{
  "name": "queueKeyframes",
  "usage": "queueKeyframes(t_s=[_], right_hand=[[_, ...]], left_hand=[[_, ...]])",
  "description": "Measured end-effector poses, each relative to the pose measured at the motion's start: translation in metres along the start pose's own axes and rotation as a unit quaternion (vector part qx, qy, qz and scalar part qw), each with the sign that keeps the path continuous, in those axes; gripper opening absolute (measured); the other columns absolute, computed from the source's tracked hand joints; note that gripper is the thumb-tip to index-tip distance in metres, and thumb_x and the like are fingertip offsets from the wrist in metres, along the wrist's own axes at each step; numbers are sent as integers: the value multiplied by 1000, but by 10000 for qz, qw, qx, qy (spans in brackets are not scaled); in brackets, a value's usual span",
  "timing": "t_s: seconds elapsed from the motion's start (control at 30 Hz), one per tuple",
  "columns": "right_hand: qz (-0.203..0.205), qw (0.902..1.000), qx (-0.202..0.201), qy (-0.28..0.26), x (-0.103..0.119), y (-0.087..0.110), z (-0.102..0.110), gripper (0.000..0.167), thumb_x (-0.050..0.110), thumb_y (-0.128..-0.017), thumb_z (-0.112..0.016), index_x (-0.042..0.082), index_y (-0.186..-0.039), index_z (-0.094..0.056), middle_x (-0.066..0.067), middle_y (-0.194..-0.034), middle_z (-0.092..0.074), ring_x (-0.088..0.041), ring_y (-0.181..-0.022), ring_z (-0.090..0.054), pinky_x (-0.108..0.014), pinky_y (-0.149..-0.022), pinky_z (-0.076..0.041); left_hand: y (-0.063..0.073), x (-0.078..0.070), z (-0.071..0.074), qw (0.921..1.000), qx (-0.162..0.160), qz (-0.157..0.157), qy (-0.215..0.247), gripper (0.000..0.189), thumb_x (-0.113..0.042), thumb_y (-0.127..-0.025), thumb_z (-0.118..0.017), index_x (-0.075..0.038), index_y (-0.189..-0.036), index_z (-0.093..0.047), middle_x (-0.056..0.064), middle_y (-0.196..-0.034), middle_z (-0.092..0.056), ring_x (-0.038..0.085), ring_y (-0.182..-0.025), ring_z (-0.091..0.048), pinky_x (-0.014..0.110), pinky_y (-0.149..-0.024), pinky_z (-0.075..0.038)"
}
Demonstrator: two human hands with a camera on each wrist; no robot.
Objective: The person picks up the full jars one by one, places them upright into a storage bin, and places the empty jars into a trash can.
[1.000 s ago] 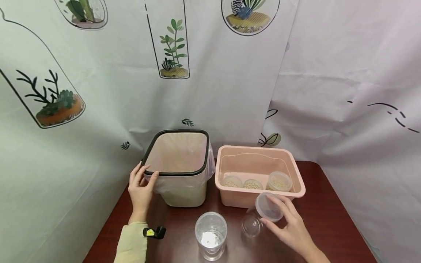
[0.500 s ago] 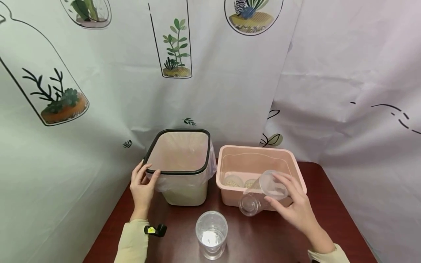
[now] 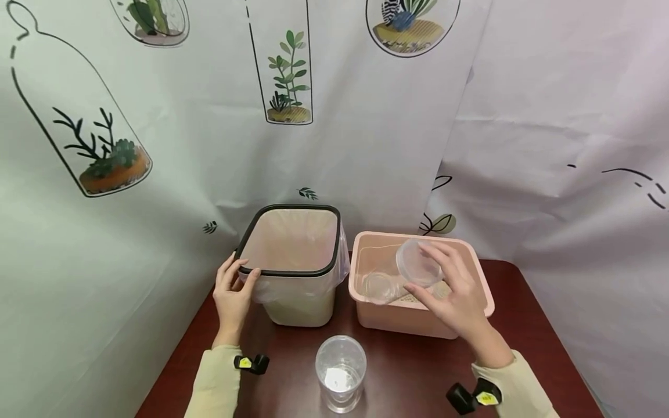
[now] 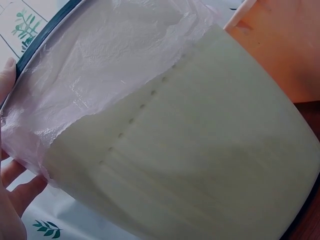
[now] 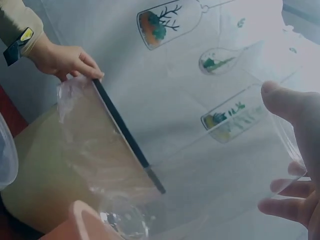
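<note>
My left hand (image 3: 233, 299) grips the near left corner of a trash can (image 3: 300, 307). Its thumb lies on the black rim, and its fingers reach around the side over the thin plastic bag liner (image 4: 115, 55). Over the pink basin (image 3: 407, 320), my right hand (image 3: 455, 284) holds a clear plastic cup (image 3: 389, 287) by its wide, cloudy-looking end. The cup lies tilted, with its narrow base (image 5: 122, 220) pointing left. A second clear cup (image 3: 341, 371) stands upright on the table in front of the trash can.
Small round tubs of pale beans (image 3: 441, 289) sit in the basin, partly hidden by the cup and right hand. The basin stands right of the trash can on the dark red table (image 3: 407, 383). A printed white cloth (image 3: 355, 168) hangs close behind.
My right hand has lifted the tilted cup from near the table, up and slightly left over the basin. The left hand keeps its grip on the trash can. The head view has shifted slightly.
</note>
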State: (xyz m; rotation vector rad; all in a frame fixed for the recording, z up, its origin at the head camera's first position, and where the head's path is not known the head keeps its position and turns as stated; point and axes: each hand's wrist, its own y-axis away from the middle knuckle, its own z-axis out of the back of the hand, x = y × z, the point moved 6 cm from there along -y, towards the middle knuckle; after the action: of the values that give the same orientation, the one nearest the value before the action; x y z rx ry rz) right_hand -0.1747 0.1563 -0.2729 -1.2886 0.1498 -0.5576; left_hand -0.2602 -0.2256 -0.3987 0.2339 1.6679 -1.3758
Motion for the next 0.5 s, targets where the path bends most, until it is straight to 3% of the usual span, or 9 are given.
queueKeyframes(t_s=[0.1, 0.33, 0.5], right_hand=[[16, 9999, -57, 83, -2, -7, -3, 61, 42, -85, -64, -12, -112, -57, -29, -106, -56, -29, -95, -55, -20, -82, -41], [-423, 9988, -8, -261, -6, -23, -16, 62, 42, -84, -66, -11, -115, -55, -29, -113, -53, -29, -102, -53, -18, -64, -47], [-250, 9988, -222, -355, -3, -35, -28, 63, 42, -84, -66, -13, -112, -55, -31, -110, -52, -31, -102, -52, -20, -64, -47]], left_hand=[[-2, -1, -3, 10000, 75, -33, 23, 30, -1, -79, -72, 8, -106, -64, 22, -129, -48, 30, -114, -51, 25, -85, -47], [-2, -1, -1, 10000, 50, -34, -9, 29, 0, -79, -72, 8, -106, -64, 21, -128, -49, 33, -114, -50, 25, -85, -46], [0, 0, 1, 10000, 71, -30, 44, 29, 1, -79, -71, 9, -106, -63, 24, -128, -48, 36, -115, -49, 25, -86, -46]])
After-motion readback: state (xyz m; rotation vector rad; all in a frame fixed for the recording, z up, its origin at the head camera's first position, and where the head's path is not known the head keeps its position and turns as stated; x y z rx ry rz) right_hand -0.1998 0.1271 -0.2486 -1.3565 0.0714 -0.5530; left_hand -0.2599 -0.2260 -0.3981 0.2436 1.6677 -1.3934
